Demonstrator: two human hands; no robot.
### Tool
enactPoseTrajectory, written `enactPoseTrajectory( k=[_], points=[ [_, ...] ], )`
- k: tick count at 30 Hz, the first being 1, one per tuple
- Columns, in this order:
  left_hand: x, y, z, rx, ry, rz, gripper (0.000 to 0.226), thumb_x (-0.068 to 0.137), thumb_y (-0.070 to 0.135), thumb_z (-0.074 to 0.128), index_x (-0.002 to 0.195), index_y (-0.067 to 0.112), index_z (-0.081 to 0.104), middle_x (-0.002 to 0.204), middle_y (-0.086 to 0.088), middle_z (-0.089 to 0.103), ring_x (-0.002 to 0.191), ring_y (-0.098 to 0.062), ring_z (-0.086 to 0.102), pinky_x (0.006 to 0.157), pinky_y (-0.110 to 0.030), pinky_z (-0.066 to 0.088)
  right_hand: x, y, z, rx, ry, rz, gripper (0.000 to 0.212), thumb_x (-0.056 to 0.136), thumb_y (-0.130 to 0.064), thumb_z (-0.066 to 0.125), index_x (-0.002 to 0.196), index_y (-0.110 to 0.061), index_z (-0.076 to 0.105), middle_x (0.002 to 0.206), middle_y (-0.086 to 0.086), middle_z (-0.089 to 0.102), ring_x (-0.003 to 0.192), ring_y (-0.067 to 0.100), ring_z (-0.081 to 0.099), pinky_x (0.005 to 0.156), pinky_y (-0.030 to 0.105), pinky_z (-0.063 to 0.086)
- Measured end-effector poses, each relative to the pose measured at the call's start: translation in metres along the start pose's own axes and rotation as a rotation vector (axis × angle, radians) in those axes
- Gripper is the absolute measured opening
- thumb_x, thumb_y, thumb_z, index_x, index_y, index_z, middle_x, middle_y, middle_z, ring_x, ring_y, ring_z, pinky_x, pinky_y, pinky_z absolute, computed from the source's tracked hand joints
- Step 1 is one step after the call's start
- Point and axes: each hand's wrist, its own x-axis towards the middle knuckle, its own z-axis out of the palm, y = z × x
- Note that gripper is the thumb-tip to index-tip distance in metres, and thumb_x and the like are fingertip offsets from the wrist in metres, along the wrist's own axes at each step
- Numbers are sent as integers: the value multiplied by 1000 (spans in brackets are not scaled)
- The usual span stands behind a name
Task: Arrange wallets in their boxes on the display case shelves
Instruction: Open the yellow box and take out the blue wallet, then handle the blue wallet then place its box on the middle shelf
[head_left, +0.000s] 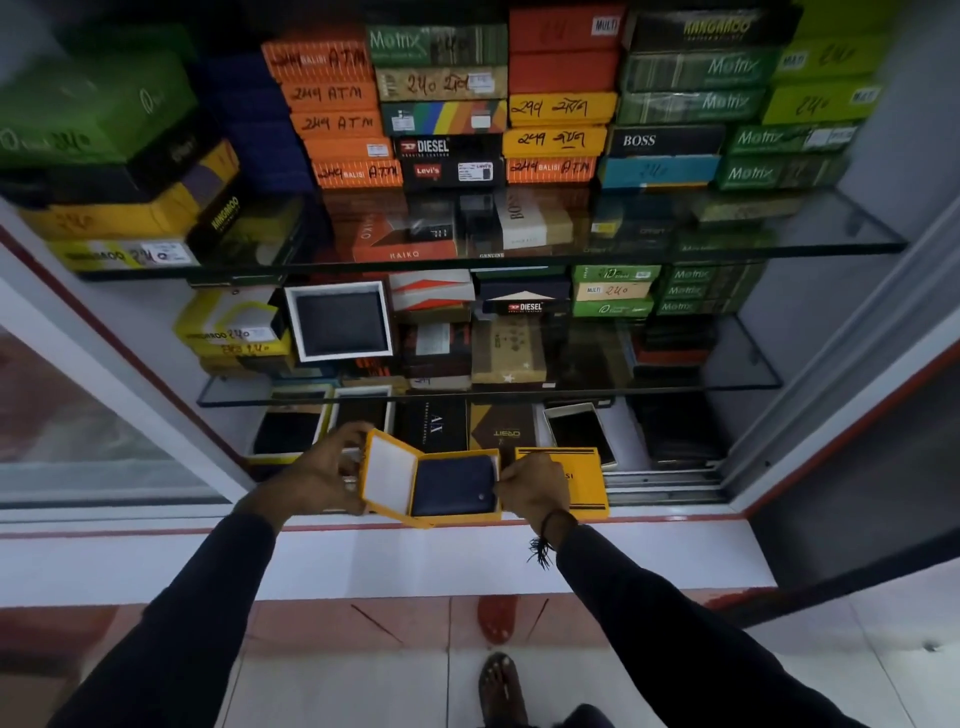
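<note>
An open yellow box hangs in front of the bottom shelf, its white-lined lid tilted up to the left. A dark blue wallet lies in its base. My left hand grips the lid's left edge. My right hand pinches the right side of the box base, touching the wallet's corner. Behind my right hand a closed yellow box lies on the bottom shelf.
Glass shelves carry stacks of closed coloured wallet boxes. An open white box with a dark wallet stands on the middle shelf. Open boxes lie at bottom left. White frames flank the case; a white ledge runs below.
</note>
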Motion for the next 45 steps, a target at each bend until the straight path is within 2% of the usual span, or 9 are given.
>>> enactPoseTrajectory(
  k=[3,9,16,19,26,30,34,38,45],
  points=[
    [-2,-9,-1,116,28,-49,114,51,-1,96,144,29,37,123,12,53,116,-20,54,72,-17,54,1,0,0,8,15,0,18,80,-21,71,90,-8,78,95,8,78,92,24,72,82,35,62],
    [2,-7,55,-7,-9,-65,110,50,-16,93,142,18,43,124,-8,63,122,-33,61,92,-53,59,-1,2,12,16,-23,-94,17,77,-20,79,89,-7,80,95,10,79,91,27,74,84,39,62],
    [16,4,114,63,11,30,103,59,8,95,142,31,39,102,22,61,93,0,62,64,-11,52,6,13,3,-290,-7,-172,32,82,-28,74,109,-11,74,110,8,75,102,26,70,87,34,61],
    [16,5,117,41,44,34,105,62,15,96,146,31,35,104,26,60,95,-2,63,69,-12,52,6,11,8,-270,-39,-158,32,86,-28,66,111,-9,73,109,10,73,101,26,70,84,33,61],
    [19,4,112,28,74,43,102,57,13,97,143,20,44,102,14,68,91,-8,67,73,-20,55,5,-11,25,185,70,70,31,67,-36,85,66,-28,56,87,1,73,86,21,72,75,37,61],
    [19,5,108,-30,68,54,96,55,3,96,138,15,49,112,1,72,105,-24,70,89,-43,61,6,-30,27,326,43,42,34,60,-28,92,79,-21,66,96,-2,72,95,17,69,76,31,58],
    [15,13,91,-363,25,28,81,63,-12,89,132,16,57,123,-6,68,122,-34,63,95,-39,58,12,-26,2,579,-47,110,21,72,-9,85,76,-16,65,107,14,74,104,30,70,92,48,59],
    [6,27,74,-488,14,63,79,62,24,95,135,27,63,126,-6,71,117,-28,67,99,-42,57,12,-20,-36,837,-290,197,34,83,-9,76,115,-3,65,121,19,68,106,32,69,84,42,62],
    [0,57,93,-1037,-147,51,60,58,37,95,110,12,77,90,-4,67,69,-13,55,58,-23,42,-4,2,-45,1132,-603,184,30,95,-24,61,120,-8,65,120,16,74,111,32,70,97,41,55]
  ],
)
